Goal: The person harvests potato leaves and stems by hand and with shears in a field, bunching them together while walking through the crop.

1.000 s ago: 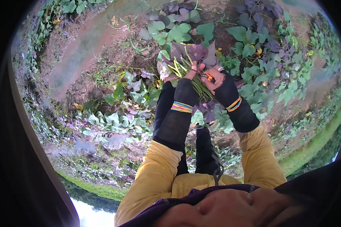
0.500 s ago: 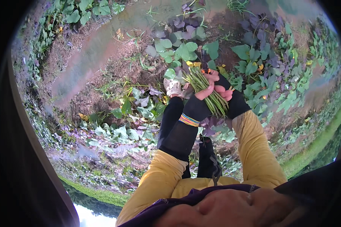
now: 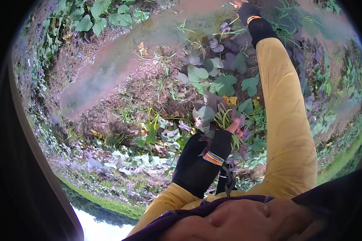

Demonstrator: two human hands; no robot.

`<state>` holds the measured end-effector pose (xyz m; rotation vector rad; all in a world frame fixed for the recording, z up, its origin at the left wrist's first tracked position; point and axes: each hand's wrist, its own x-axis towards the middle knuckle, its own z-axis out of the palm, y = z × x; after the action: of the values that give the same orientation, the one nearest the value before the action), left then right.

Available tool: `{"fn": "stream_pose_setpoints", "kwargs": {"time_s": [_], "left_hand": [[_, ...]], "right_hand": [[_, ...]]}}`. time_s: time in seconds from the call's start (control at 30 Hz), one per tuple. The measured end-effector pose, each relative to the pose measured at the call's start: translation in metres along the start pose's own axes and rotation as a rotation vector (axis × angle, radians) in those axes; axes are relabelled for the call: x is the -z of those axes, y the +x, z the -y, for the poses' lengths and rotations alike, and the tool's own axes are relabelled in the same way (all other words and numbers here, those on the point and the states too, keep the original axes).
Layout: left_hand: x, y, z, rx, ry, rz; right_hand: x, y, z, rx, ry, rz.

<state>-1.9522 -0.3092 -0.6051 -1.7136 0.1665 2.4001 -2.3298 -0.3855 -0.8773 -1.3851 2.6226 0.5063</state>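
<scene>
My left hand (image 3: 235, 127), in a black sleeve with a striped band at the wrist, is closed round a bundle of thin green stems (image 3: 222, 117). The bundle is held low in front of me, with dark purple-green leaves beside it. My right hand (image 3: 241, 5) is stretched far ahead at the upper edge of the view, over vine stalks and purple leaves (image 3: 216, 45). Only part of its fingers shows, and what they hold, if anything, cannot be made out. Green vine leaves (image 3: 223, 85) grow between my two hands.
Dry brown soil (image 3: 108, 74) with grass tufts lies to the left. Broad-leaved vines (image 3: 120, 16) grow at the far left, and more vines (image 3: 330, 88) at the right. Blurred smears cross the upper view. A grass strip (image 3: 108, 205) borders the field.
My right hand has left the stem bundle, where it held a dark tool with orange marks, and reached far forward. My left hand has drawn the bundle lower and nearer to me.
</scene>
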Motion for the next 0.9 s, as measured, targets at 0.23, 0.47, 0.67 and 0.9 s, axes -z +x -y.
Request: {"fn": "stream_pose_setpoints", "kwargs": {"time_s": [0.23, 0.47, 0.67, 0.9], "left_hand": [[-0.039, -0.002, -0.016, 0.024, 0.206, 0.131], [-0.038, 0.005, -0.012, 0.011, 0.045, -0.013], [-0.037, 0.006, -0.007, 0.009, 0.018, -0.008], [-0.061, 0.005, -0.01, -0.014, 0.056, 0.055]], "right_hand": [[-0.084, -0.022, -0.172, -0.26, 0.037, -0.023], [-0.02, -0.076, -0.12, -0.307, 0.074, 0.145], [0.001, -0.092, -0.097, -0.318, 0.262, 0.091], [-0.04, -0.06, -0.09, -0.035, 0.561, -0.344]]}}
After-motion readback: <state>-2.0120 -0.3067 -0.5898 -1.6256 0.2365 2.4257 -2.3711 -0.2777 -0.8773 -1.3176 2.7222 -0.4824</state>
